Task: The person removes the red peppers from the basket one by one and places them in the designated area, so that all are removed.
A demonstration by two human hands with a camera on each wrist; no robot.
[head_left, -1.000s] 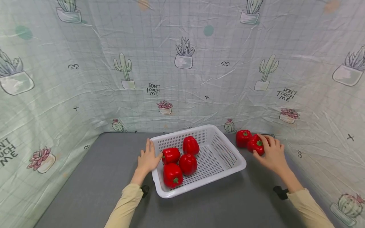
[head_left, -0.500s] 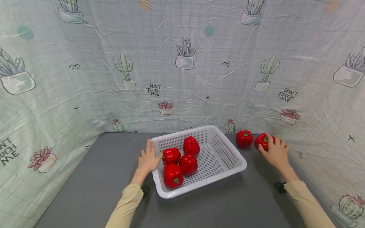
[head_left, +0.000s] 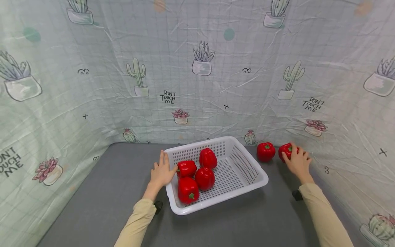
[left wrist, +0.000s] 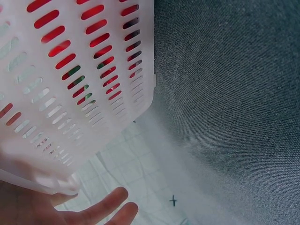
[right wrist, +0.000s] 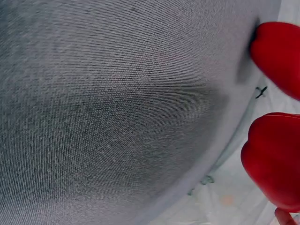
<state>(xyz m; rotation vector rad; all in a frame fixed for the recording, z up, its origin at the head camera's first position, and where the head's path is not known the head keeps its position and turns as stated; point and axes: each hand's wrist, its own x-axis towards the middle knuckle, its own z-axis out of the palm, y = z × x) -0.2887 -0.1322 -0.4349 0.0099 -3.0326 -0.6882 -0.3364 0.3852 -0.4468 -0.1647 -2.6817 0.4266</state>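
A white perforated plastic basket (head_left: 237, 188) holds several red bell peppers (head_left: 205, 178) on its left side. My left hand (head_left: 161, 174) rests on the basket's left rim, fingers straight and thumb over the edge. From the left wrist, the basket's slotted wall (left wrist: 70, 84) shows red and green through its holes, with two fingers extended below. At the right, my right hand (head_left: 298, 165) grips a red bell pepper (head_left: 285, 151) from its right side; part of it is hidden by fingers. That pepper (right wrist: 276, 159) also appears in the right wrist view, a fingertip touching it.
Another red bell pepper (head_left: 265, 152) stands between the basket and the right hand, close to the back edge. The grey table surface (head_left: 102, 192) is bounded by a cactus-print sheet (head_left: 222, 85) behind and along both sides.
My right hand has taken the gripped pepper right and slightly back, opening a gap between it and the neighbouring pepper. The left hand and basket hold their place; the view shifts slightly.
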